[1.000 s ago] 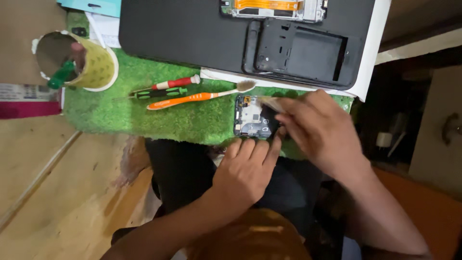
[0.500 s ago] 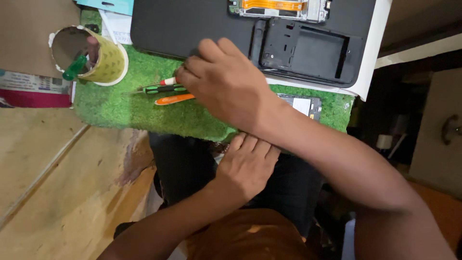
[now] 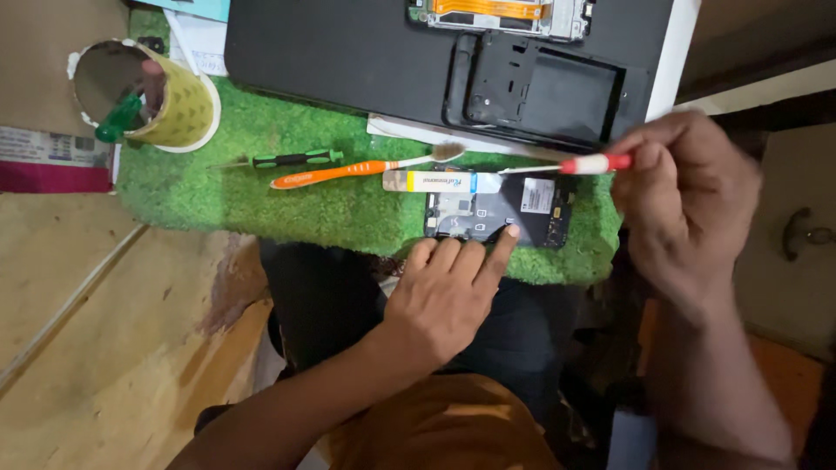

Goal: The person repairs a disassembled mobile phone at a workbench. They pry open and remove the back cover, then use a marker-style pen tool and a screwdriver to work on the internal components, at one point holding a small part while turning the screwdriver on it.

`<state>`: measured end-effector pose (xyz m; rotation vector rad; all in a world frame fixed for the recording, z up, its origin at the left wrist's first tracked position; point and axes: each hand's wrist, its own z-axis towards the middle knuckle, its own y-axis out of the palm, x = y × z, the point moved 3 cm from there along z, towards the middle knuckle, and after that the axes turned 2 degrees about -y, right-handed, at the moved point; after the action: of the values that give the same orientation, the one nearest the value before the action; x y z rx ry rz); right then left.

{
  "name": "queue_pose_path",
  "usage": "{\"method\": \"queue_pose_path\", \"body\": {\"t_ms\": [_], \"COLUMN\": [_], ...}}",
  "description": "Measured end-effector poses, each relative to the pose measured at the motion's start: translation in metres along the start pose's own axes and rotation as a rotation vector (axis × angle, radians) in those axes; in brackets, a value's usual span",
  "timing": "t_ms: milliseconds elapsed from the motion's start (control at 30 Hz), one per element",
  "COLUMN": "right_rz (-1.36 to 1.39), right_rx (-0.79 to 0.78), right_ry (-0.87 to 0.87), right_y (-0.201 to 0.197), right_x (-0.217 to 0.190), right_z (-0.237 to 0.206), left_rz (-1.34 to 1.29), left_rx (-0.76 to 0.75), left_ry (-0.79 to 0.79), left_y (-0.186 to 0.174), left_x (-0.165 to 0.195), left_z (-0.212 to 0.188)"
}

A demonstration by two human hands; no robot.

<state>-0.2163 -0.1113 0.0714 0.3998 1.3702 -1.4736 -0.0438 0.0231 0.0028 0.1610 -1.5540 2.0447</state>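
Observation:
An opened phone body (image 3: 501, 213) with its inner boards showing lies on the green turf mat (image 3: 261, 187). My left hand (image 3: 448, 292) rests at the mat's near edge, its forefinger pressing on the phone's lower side. My right hand (image 3: 684, 204) grips a small red-and-white screwdriver (image 3: 570, 164), its thin tip pointing left over the phone's top edge. A small yellow-and-white tube (image 3: 431, 181) lies against the phone's upper left corner.
On the mat lie an orange toothbrush (image 3: 348, 171) and a green-handled screwdriver (image 3: 292, 159). A yellow tape-wrapped cup (image 3: 178, 109) holding tools stands at the left. A black pad (image 3: 348, 48) behind carries a black phone back cover (image 3: 540, 87) and another phone frame (image 3: 501, 16).
My right hand reached left across the mat, took the red screwdriver and came back to the right of the phone. The left hand stayed on the phone.

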Motion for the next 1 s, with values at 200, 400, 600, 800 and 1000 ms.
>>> {"method": "queue_pose_path", "body": {"t_ms": [200,400,600,800,1000], "right_rz": [0.565,0.926,0.794,0.645,0.633], "right_rx": [0.120,0.087,0.088,0.014,0.028], "right_ry": [0.379,0.264,0.231,0.178,0.166], "right_y": [0.003,0.006,0.021,0.026,0.031], "right_x": [0.047,0.062,0.056,0.049,0.051], "right_z": [-0.063,-0.064,-0.069,-0.070,-0.072], "left_rz": [-0.025,-0.006,0.005,-0.032,-0.043], "left_rx": [0.029,0.053,0.058,0.037,-0.004], "left_ry": [-0.010,-0.011,-0.015,-0.022,-0.012], "left_y": [-0.001,-0.002,0.000,0.000,-0.002], "left_x": [0.000,0.000,0.001,0.001,-0.001], "left_z": [-0.002,-0.001,-0.002,-0.003,-0.002]}}
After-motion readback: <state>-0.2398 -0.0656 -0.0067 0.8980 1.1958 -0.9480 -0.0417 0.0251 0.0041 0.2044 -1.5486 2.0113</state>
